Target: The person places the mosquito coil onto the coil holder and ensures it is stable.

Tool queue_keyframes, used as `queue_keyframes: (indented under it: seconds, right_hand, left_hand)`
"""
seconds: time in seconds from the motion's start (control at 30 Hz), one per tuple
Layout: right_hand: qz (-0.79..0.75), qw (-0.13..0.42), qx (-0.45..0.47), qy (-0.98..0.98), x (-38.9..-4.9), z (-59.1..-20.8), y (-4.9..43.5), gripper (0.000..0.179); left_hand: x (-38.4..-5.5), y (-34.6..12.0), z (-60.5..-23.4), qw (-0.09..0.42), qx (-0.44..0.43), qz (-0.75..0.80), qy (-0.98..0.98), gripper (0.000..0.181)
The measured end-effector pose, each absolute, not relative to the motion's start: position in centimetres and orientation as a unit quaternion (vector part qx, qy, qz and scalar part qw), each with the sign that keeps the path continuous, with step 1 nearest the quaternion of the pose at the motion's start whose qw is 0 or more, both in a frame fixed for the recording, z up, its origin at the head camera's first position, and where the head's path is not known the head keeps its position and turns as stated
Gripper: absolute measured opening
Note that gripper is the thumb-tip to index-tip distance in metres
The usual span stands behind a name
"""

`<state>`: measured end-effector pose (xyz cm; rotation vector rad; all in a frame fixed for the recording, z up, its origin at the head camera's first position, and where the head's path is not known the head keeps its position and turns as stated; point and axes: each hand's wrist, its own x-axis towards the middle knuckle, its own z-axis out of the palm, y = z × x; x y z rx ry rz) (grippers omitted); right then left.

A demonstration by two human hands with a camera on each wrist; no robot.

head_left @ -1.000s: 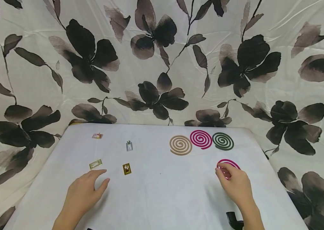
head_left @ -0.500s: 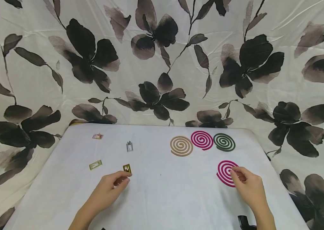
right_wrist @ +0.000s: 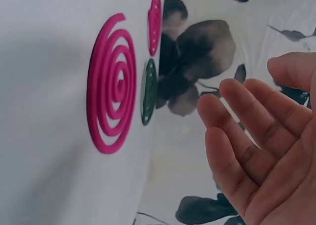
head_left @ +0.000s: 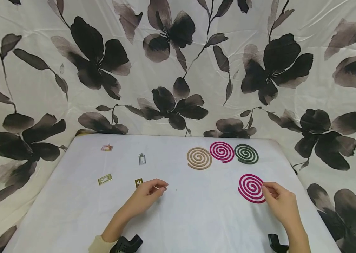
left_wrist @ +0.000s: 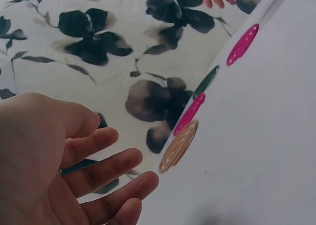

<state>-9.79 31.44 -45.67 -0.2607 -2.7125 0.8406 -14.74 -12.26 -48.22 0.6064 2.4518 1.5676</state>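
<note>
My right hand (head_left: 282, 203) hovers at the right edge of the front pink mosquito coil (head_left: 251, 188). In the right wrist view, its fingers (right_wrist: 232, 161) are loosely bent, with nothing between them, apart from the coil. My left hand (head_left: 147, 196) is over the middle of the table, its fingers relaxed and holding nothing, as the left wrist view also shows. It partly hides a small gold metal plate with a cut-out (head_left: 138, 182). Three more coils lie side by side at the back: tan (head_left: 199, 158), pink (head_left: 222, 152) and green (head_left: 246, 154).
On the left of the white table (head_left: 70, 218) lie a small silver metal plate (head_left: 142, 159), a pale gold one (head_left: 105, 179) and a reddish shiny one (head_left: 106, 148). A flower-print cloth (head_left: 178, 70) hangs behind. Each wrist wears a black device (head_left: 127, 244).
My left hand has moved right, past the gold plate toward the table's middle. My right hand has drawn back to the right from the front pink coil, uncovering most of it.
</note>
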Motion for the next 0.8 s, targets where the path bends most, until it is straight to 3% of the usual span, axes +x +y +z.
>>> queue_keyframes:
  seconds: [0.8]
  right_hand:
    - [0.375,0.067,-0.145,-0.913,-10.6,-48.1,35.5,0.042]
  left_hand:
    - [-17.8,-2.3,-50.4,0.164,0.270,0.561,0.765,0.026]
